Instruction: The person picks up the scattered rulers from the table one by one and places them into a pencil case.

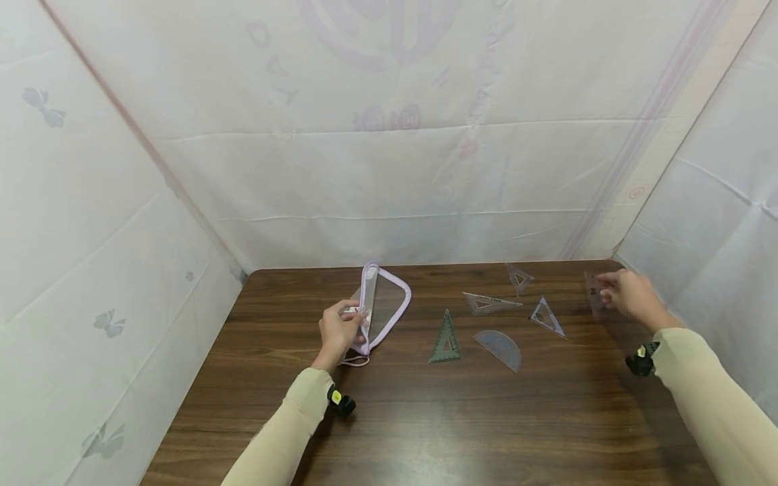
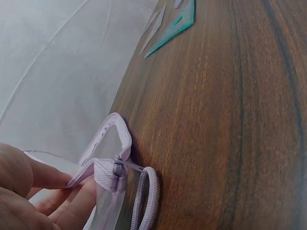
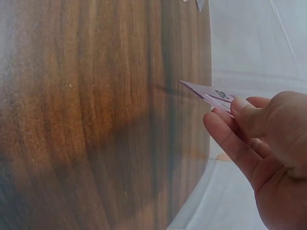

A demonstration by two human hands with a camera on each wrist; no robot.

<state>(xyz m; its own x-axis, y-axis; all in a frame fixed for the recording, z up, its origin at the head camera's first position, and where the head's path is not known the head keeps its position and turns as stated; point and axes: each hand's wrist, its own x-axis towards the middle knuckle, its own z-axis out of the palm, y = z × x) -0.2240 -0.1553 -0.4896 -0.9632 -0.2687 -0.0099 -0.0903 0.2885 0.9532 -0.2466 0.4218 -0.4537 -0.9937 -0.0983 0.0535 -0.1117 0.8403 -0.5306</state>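
My left hand (image 1: 342, 331) pinches the edge of a see-through zip pouch (image 1: 398, 317) with lilac trim, at the table's back left of centre. In the left wrist view, the lilac zip pull and cord loop (image 2: 151, 196) hang beside my fingers. Over the back right corner, my right hand (image 1: 632, 297) pinches a clear pinkish set square (image 3: 208, 93) between thumb and fingers; its pointed end sticks out, and the rest is hidden by the hand. Between the hands lie a green set square (image 1: 446, 347), a clear protractor (image 1: 500, 347) and a lilac-edged set square (image 1: 547, 317).
A long clear set square (image 1: 486, 305) and a smaller clear one (image 1: 519, 279) lie towards the back of the brown wooden table (image 1: 389, 425). White cloth sheets (image 1: 389, 169) hang behind the table and along both sides.
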